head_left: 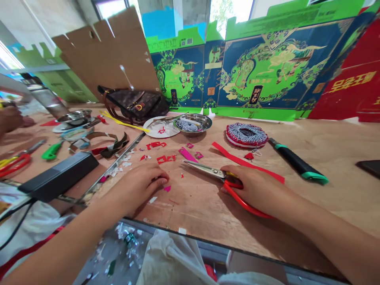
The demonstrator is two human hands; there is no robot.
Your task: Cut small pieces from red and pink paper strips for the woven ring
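Note:
My right hand [261, 190] lies on the wooden table [326, 198], closed over the red handles of a pair of scissors [218, 176] whose steel blades point left. My left hand [139, 186] rests on the table with its fingers curled down beside a small pink paper scrap [167, 189]; whether it pinches anything is hidden. Red paper cut-outs [165, 159] and pink scraps [187, 153] lie just beyond both hands. A long red paper strip [246, 163] runs diagonally past my right hand.
A coil of red, white and blue string [246, 134], a metal bowl [193, 123], a white plate [162, 128], a black and green utility knife [298, 162], a brown bag [135, 105] and printed green cartons [267, 71] stand behind. Another person's hand [10, 118] is at far left.

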